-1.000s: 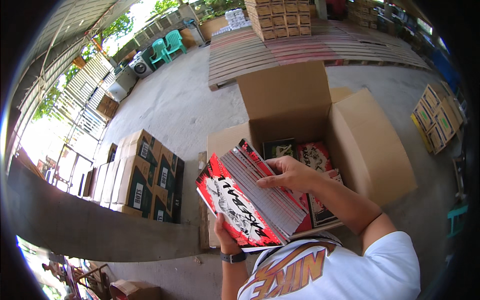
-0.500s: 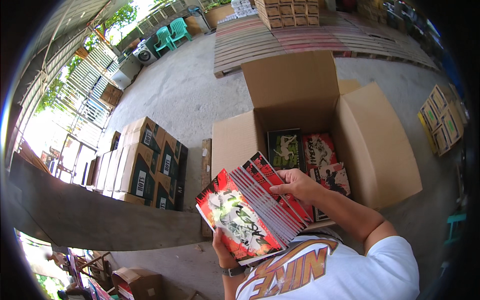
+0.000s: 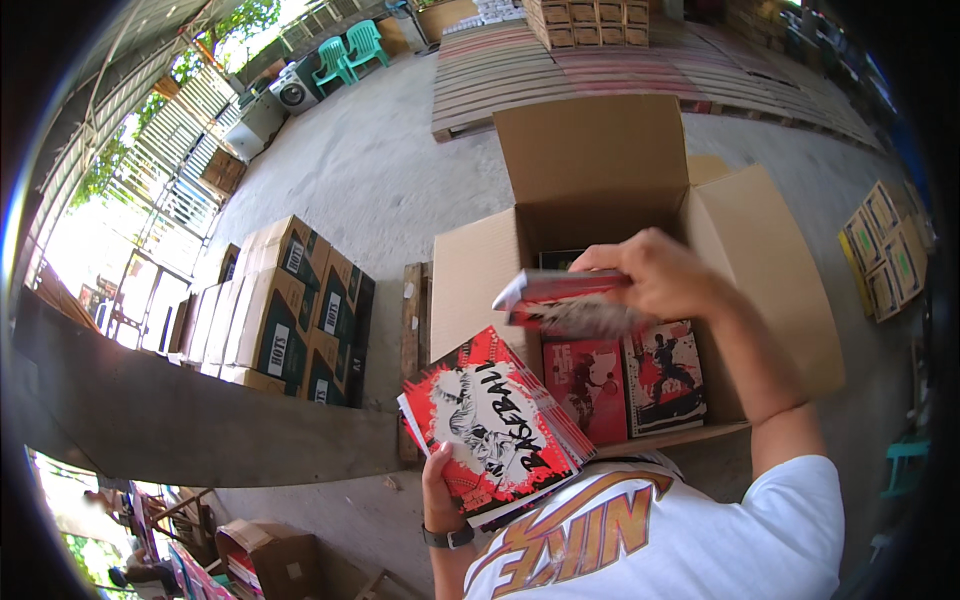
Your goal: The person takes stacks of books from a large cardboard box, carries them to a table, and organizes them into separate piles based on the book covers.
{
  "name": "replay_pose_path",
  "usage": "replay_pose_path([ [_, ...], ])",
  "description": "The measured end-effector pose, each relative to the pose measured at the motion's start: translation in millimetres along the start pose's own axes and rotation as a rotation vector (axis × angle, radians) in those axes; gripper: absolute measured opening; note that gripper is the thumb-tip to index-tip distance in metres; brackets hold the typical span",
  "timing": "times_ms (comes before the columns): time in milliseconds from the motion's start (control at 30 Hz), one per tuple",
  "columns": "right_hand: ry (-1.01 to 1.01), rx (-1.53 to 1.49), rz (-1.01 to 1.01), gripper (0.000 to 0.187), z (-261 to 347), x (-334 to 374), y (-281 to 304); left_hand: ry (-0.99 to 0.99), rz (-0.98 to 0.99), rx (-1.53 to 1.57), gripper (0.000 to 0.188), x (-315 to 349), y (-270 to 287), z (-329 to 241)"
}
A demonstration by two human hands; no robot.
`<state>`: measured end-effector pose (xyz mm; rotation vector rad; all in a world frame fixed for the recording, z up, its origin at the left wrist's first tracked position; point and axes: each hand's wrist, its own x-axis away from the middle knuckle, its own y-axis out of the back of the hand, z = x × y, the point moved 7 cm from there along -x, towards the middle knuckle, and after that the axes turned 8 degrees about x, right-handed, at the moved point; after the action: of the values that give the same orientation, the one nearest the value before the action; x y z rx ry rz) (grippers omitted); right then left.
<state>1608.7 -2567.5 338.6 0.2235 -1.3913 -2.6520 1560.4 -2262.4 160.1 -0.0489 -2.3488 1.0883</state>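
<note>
My left hand (image 3: 438, 488), with a dark watch on its wrist, grips the near-left edge of a fanned stack of notebooks (image 3: 490, 430). The top cover is red, white and black with a sports drawing. Fingers closed, my right hand (image 3: 655, 275) holds a thinner bunch of notebooks (image 3: 565, 305), blurred by motion, above an open cardboard box (image 3: 590, 150). Inside the box, a red notebook (image 3: 585, 390) and a white-and-black notebook (image 3: 665, 375) lie face up side by side at the near end. My right hand and its bunch hide much of the far part.
Taped cartons (image 3: 265, 310) are stacked to the left, beyond a grey beam (image 3: 250, 445). Wooden pallets (image 3: 600, 85) lie at the back, bearing more boxes. Small cartons (image 3: 885, 250) stand at the right. An open box (image 3: 265, 560) sits at lower left; green chairs (image 3: 350, 55) stand far off.
My right hand has drawn some notebooks off the fanned stack and carried them up over the box. The stack in my left hand is smaller and less spread.
</note>
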Motion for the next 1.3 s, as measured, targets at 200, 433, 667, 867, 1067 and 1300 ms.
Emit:
replay_pose_path([
  [200,0.748,0.536,0.236,0.011,133.6,1.0,10.3,0.099,0.134,0.005,0.034,-9.6,-28.2,13.5],
  [433,1.044,-0.039,0.102,0.016,121.4,-43.0,-177.6,-0.172,0.060,-0.408,0.038,-45.6,60.1,-2.1],
  [667,1.000,-0.051,-0.009,0.027,125.7,-38.0,-176.8,-0.216,0.057,-0.266,0.066,-12.6,5.9,-22.5],
  [867,0.928,-0.071,0.028,0.023,137.7,-46.8,-182.0,-0.213,0.059,-0.425,0.055,-2.8,-5.6,-25.3],
  [1067,0.769,-0.583,-0.050,0.027,148.1,-62.1,-178.4,-0.194,0.132,-0.401,0.050,-11.7,2.8,-20.6],
  [1300,0.397,-1.031,0.175,0.020,181.8,-89.5,-216.6,-0.142,0.164,-0.145,0.032,-19.1,22.2,-13.4],
])
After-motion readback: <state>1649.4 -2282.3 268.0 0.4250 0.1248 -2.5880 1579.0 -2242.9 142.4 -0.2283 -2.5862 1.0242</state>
